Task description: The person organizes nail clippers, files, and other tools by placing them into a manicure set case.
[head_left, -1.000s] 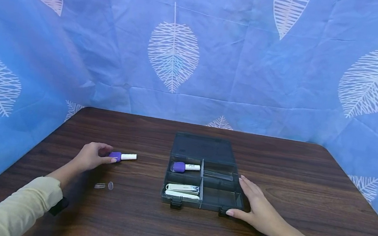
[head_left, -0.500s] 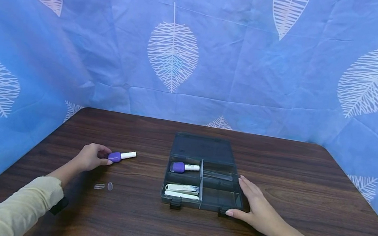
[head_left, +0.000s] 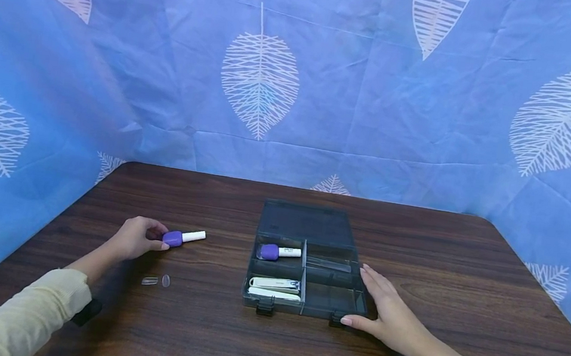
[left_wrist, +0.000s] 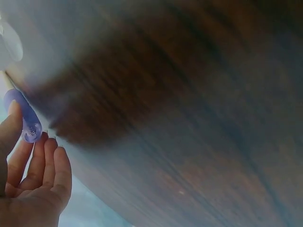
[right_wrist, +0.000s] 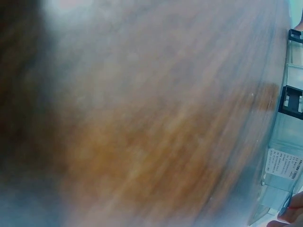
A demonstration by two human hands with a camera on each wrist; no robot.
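At the left of the table, my left hand [head_left: 134, 236] pinches a purple nail polish bottle [head_left: 173, 239] with a white cap pointing right. The left wrist view shows the thumb across the bottle [left_wrist: 23, 116]. My right hand [head_left: 396, 328] rests against the right end of a dark see-through divided box [head_left: 313, 312], fingers extended along its side and thumb by the front latch. Inside the box, a second purple nail polish bottle [head_left: 270, 252] lies in the back left compartment. A nail clipper [head_left: 274, 285] and a slim white stick [head_left: 274, 295] share the front left one.
Two clear nail tips, one flat [head_left: 150, 281] and one rounded [head_left: 166, 281], lie on the wooden table [head_left: 200, 335] in front of my left hand. The box lid [head_left: 307, 222] is folded back. A blue leaf-print cloth [head_left: 324, 87] encloses the table's back and sides.
The nail polish bottle has turned a little in my left hand, its cap end now angled slightly away, and the hand has drawn slightly left. My right hand and the box have stayed put.
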